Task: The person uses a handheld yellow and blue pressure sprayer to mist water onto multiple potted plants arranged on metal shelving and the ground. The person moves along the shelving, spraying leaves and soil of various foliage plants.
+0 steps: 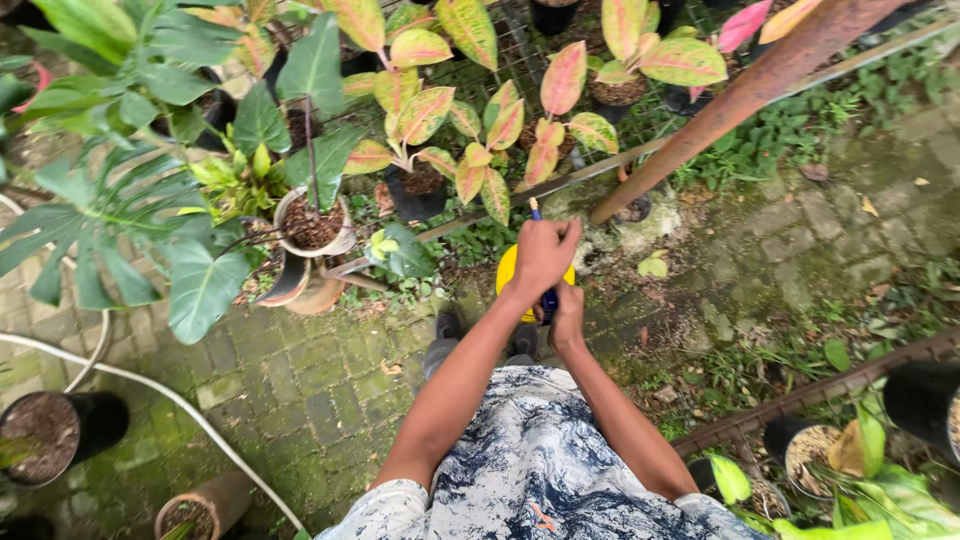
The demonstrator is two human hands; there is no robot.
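Note:
My left hand (545, 252) is closed around the top of a slim blue rod (534, 209) whose tip sticks up above my fist. Just below it, my right hand (568, 316) grips the lower blue part (549, 300) of the same object. Behind both hands shows a round yellow body (508, 274), apparently a hand sprayer, mostly hidden by my fingers. I hold it over the mossy brick paving, in front of my patterned blue-and-white shorts (540, 470) and my dark shoes (447, 330).
Potted plants with pink-green leaves (425, 150) and large green leaves (130, 220) crowd the upper left. A rusty pole (740, 95) slants across the upper right. A white hose (150, 385) curves over the bricks at left. Black pots (60, 430) (920, 400) stand at both lower sides.

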